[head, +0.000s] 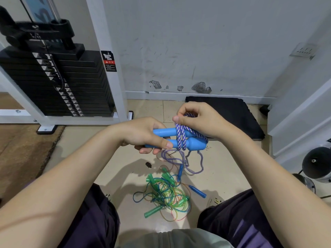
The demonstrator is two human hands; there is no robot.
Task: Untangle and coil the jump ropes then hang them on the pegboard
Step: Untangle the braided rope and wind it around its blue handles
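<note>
My left hand (143, 135) grips two blue jump-rope handles (194, 144) held side by side, level, above the floor. A purple-and-white braided rope (180, 136) is wound around both handles. My right hand (197, 119) pinches that rope just above the handles. The rest of the braided rope (179, 160) hangs down in loose loops to the floor. Below, between my knees, lies a tangled pile of thin green, blue and orange plastic ropes (166, 196) with green handles (152, 211) and blue handles (198, 191). No pegboard is in view.
A black weight stack (59, 83) in a white frame stands at the left. A black mat (227, 113) lies against the wall behind my hands. Round dark weights (315, 163) sit at the right. A brown mat (23, 151) covers the floor at the left.
</note>
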